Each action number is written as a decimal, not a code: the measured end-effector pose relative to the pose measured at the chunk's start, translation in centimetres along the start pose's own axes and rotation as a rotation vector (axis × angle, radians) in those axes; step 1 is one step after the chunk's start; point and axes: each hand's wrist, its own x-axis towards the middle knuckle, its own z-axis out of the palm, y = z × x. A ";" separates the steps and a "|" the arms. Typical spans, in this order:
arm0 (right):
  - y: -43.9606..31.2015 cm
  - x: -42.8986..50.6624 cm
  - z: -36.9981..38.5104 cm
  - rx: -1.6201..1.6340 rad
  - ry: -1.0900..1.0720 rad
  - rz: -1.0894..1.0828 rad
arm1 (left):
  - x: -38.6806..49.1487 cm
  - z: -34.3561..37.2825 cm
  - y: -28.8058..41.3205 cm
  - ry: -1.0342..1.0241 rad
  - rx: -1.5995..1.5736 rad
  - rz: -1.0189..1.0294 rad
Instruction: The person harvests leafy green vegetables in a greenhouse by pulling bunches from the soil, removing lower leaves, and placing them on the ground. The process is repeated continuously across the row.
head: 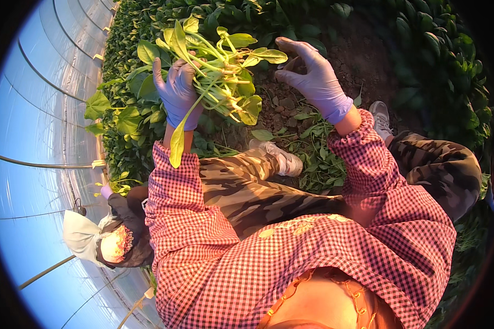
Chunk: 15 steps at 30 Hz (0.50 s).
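My left hand (180,88), in a purple disposable glove, is closed around a bunch of leafy greens (218,78) that look like spinach. The cut root ends point right, and leaves spread out around the fingers; one long leaf hangs down over my left sleeve. My right hand (313,76), gloved the same way, is just right of the bunch with thumb and fingers apart and curved. A leaf tip of the bunch comes close to its fingertips; I cannot tell if they touch. Nothing shows between its fingers.
Loose leaves (319,160) lie on the soil (288,111) between my shoes. Dense rows of growing greens (436,53) stand ahead and to the right. At the left, a co-worker (127,242) crouches near the greenhouse's plastic film wall (37,123), a gloved hand by some leaves.
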 end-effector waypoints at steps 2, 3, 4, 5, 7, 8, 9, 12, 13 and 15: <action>-2.8 1.1 1.7 -0.018 -0.031 -0.184 | 0.6 -0.5 0.5 0.003 0.028 0.042; -3.1 1.5 2.2 -0.031 -0.032 -0.300 | 0.7 -0.5 0.6 -0.004 0.038 0.052; -2.5 2.1 2.6 -0.138 0.030 -0.498 | 0.7 -0.4 0.6 -0.012 0.048 0.061; -2.6 2.0 2.3 -0.092 0.037 -0.488 | 0.7 -0.4 0.6 -0.022 0.060 0.069; -3.6 1.2 1.7 0.009 0.034 -0.465 | 0.3 -0.5 0.4 -0.020 0.046 0.060; -4.7 0.1 0.8 0.423 -0.077 -0.076 | 0.2 -0.8 0.6 -0.050 0.056 0.034; -5.1 -0.2 -1.7 0.654 -0.259 0.151 | 0.5 -1.0 0.7 -0.074 0.062 0.017; 2.9 -1.1 -5.8 -0.287 -0.616 0.326 | 1.0 -0.2 0.4 -0.040 0.083 0.027; 6.0 -1.8 -5.4 -0.920 -0.556 0.162 | 1.0 -0.1 0.2 -0.037 0.095 0.039; 4.8 -1.5 -3.0 -0.419 -0.340 0.163 | 0.6 -0.1 -0.2 -0.029 0.111 0.050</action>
